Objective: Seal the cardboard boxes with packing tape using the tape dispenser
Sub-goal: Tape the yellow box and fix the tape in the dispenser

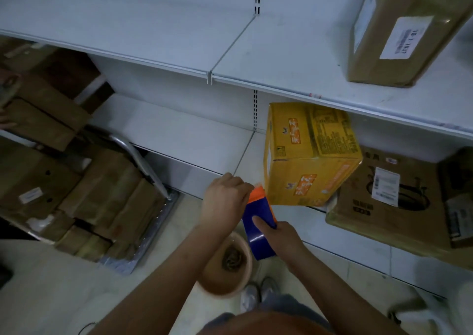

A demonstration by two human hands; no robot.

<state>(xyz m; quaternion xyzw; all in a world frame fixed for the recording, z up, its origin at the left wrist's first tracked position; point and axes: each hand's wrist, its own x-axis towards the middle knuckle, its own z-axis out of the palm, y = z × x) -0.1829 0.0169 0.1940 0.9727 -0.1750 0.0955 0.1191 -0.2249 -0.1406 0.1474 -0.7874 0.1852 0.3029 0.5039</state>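
A blue and orange object (258,242), apparently the tape dispenser, is held upright between both hands in front of the low shelf. My left hand (225,201) grips its orange top end with curled fingers. My right hand (280,234) holds the blue body from the right, one digit lying across the blue face. Just beyond it, a yellow printed cardboard box (307,155) sits tilted on the lower shelf, its near corner close to the orange end. I cannot tell whether they touch.
A brown labelled box (384,206) lies right of the yellow one on the lower shelf (179,129). Another taped box (399,32) stands on the upper shelf. At left, a metal cart (143,232) carries flattened cardboard. A round brown basin (227,265) sits on the floor below my hands.
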